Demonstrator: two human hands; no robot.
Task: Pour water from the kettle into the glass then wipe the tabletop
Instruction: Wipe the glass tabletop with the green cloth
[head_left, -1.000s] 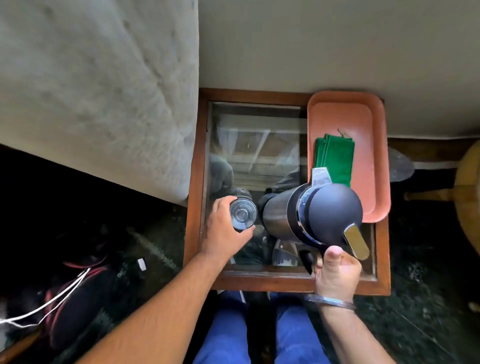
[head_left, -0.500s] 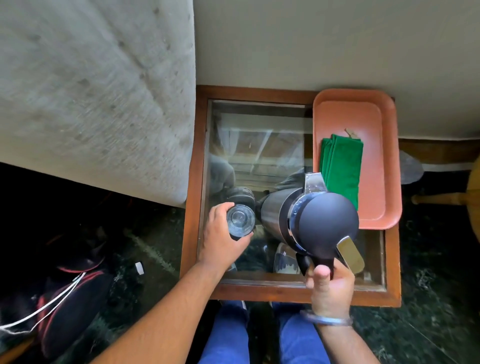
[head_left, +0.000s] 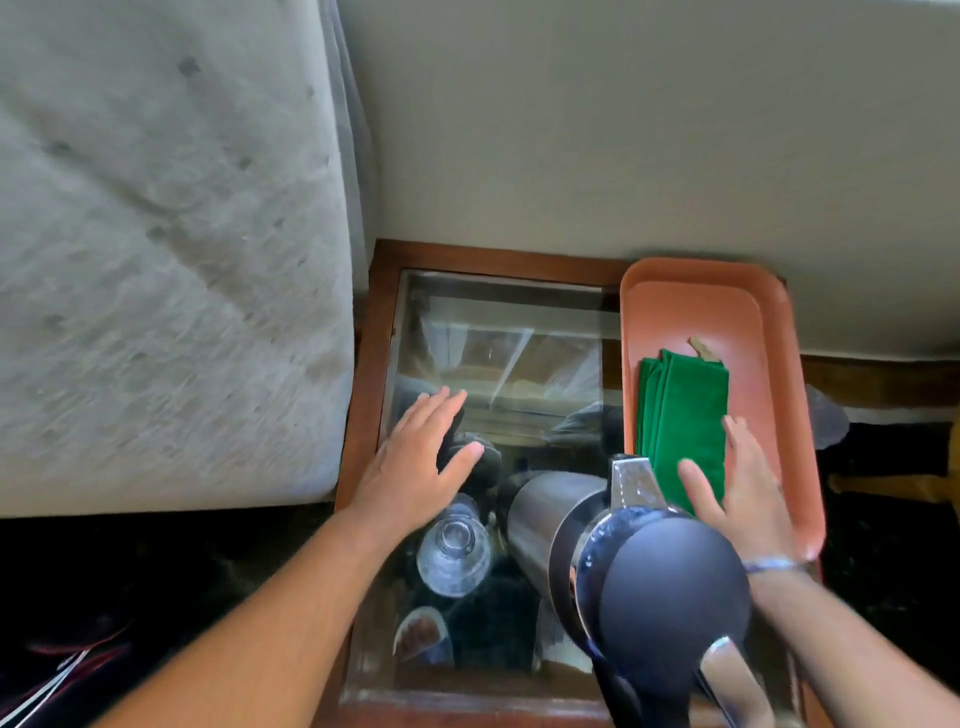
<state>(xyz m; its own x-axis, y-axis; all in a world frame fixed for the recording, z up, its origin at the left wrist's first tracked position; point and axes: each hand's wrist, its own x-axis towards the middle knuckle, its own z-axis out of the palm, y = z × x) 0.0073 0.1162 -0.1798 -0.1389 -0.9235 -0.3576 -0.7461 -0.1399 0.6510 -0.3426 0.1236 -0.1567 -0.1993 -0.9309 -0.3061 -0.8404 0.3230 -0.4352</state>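
Fingers (head_left: 441, 402) of the left hand (head_left: 410, 462) are spread flat and empty over the glass top of the table (head_left: 363, 364), having let go of the glass (head_left: 453, 553), which now stands just behind that hand's wrist. Half a second ago the right hand (head_left: 748, 493) gripped the kettle's handle; now it too is open, fingers apart, reaching over the near end of the green cloth (head_left: 680, 415) in the orange tray (head_left: 779, 332). The kettle (head_left: 639, 561) stands beside the right wrist, between the two arms, its handle cut off by the bottom edge. Whether the right fingers touch the cloth is hard to make out through motion blur. Water in the glass cannot be judged; reflections clutter the tabletop.
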